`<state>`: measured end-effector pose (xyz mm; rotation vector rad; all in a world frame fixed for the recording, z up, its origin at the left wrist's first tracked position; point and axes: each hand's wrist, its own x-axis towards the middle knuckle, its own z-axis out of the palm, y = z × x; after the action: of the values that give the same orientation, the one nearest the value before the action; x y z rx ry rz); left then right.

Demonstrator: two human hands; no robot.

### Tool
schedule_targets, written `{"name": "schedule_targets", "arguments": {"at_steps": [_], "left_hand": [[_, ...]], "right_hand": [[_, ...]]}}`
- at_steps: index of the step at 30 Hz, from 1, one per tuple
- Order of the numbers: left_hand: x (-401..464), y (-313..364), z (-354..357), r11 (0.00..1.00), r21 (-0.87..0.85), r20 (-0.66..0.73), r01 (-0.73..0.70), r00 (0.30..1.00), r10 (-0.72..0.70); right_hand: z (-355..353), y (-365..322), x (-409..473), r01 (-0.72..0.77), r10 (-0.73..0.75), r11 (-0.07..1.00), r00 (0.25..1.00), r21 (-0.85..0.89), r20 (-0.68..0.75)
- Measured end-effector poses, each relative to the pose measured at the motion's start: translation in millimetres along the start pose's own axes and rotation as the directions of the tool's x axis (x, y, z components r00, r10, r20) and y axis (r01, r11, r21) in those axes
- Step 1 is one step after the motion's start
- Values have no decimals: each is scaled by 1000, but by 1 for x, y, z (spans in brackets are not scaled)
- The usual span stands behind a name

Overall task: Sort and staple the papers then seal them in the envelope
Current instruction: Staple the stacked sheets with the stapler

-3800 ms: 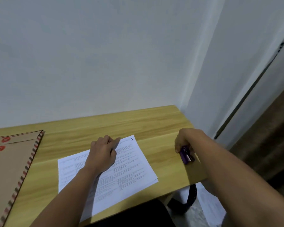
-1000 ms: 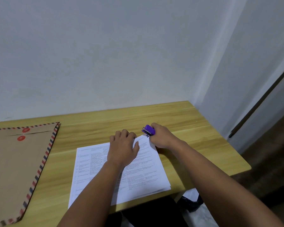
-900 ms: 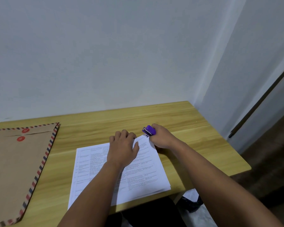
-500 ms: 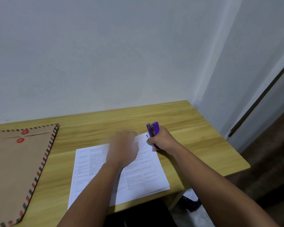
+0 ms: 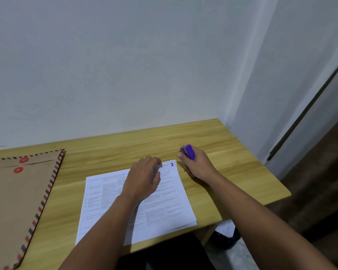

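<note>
A stack of printed white papers [image 5: 164,203] lies on the wooden table [image 5: 232,172], its top sheet marked "1" at the far right corner. My left hand [image 5: 142,178] rests on the upper part of the stack with fingers loosely curled, holding nothing. My right hand [image 5: 195,164] sits just right of that corner, gripping a small purple stapler [image 5: 187,152] that is clear of the paper. A brown envelope [image 5: 16,197] with a striped border and two red string buttons lies flat at the left.
A white wall runs along the table's far edge, and another wall closes the right corner. The table's right and near edges drop to the floor, where a white sheet and a dark object lie beneath.
My right hand has pulled the stapler off the stack's far right corner and moved it a little to the right. My left hand stays on the papers.
</note>
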<state>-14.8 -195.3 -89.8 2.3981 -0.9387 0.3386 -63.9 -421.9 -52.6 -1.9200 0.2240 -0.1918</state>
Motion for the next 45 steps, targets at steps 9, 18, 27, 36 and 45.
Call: {"name": "schedule_targets", "arguments": {"at_steps": [9,18,27,36,45], "left_hand": [[0,0,2,995,91,-85,-46,995,53],[-1,0,3,995,82,-110,-61,991,70],[-1,-1,3,997,68,-93,-49,994,55],[-1,-1,3,998,49,-64,-37,997,40],[-2,-1,3,998,43,-62,-38,997,41]], "right_hand": [[-23,6,-10,214,-121,838,970,-501,211],[-21,17,-8,222,-144,908,962,-355,233],[-7,14,6,226,-166,958,939,-177,300],[-2,16,6,205,-164,969,952,-139,259],[-1,15,4,182,-146,973,960,-138,240]]}}
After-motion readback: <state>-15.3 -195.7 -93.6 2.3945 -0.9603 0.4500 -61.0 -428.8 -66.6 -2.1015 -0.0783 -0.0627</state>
